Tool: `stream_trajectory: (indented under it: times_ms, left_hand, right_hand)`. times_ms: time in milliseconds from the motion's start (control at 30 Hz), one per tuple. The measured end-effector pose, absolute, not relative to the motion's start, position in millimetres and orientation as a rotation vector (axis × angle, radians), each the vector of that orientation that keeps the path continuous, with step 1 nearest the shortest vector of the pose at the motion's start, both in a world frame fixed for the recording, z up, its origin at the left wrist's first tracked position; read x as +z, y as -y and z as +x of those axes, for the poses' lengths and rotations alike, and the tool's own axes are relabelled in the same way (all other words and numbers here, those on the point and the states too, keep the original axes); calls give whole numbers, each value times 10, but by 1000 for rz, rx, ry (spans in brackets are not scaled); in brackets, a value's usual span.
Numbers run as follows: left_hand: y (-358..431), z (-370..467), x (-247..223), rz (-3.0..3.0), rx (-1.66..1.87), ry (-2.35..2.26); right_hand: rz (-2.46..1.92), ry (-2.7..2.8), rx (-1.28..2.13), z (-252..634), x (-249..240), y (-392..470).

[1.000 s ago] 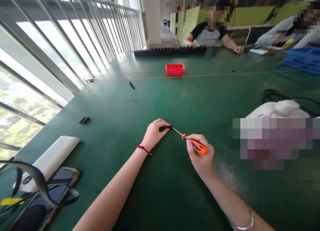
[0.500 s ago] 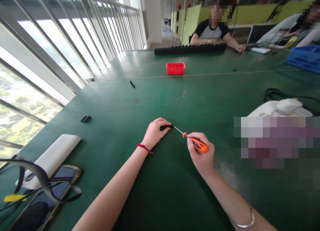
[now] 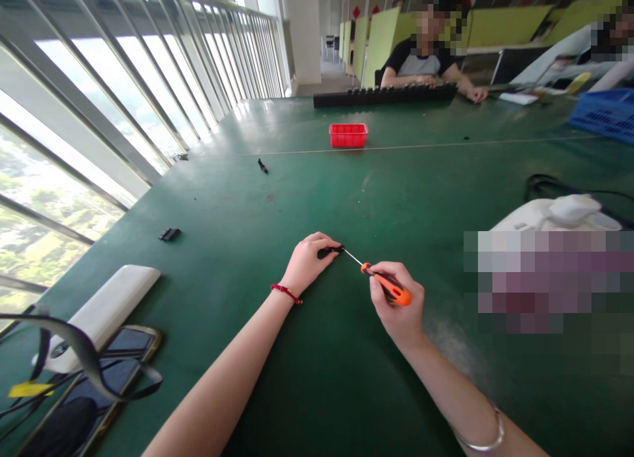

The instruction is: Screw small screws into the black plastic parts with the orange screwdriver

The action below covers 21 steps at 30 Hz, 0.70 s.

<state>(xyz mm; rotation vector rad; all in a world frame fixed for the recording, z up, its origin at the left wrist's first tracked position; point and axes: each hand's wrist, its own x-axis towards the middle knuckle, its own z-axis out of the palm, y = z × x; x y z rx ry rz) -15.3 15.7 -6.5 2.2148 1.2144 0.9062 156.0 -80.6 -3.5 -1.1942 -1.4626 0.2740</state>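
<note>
My left hand (image 3: 311,262) is closed on a small black part (image 3: 329,251), pinching it close to the green tabletop (image 3: 317,199). Fingers hide some of the part, so its exact kind does not show. An orange and black screwdriver (image 3: 393,289) is gripped in my right hand (image 3: 401,305). Its thin metal shaft slants up and to the left, with the tip at the right end of the black part. Whether the tip sits in a screw is too small to make out.
A red bin (image 3: 348,135) stands farther back. Small black pieces (image 3: 170,234) lie on the left, near a white power bank (image 3: 104,318) and a phone (image 3: 133,341) with straps. At right are a white object (image 3: 555,214) and a blue basket (image 3: 604,113). Across the table sits a person (image 3: 421,64).
The screwdriver handle and my right hand have shifted very slightly, while my left hand keeps its place. Across the table, the long black object and the person appear slightly farther right.
</note>
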Motion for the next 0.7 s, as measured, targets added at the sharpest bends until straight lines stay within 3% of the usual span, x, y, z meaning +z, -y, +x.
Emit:
stream_trajectory:
  times_ms: [700]
  left_hand:
    - [-149, -163, -57, 2222, 880, -1129]
  right_hand:
    - [-1156, 1330, 202, 1518, -15, 828]
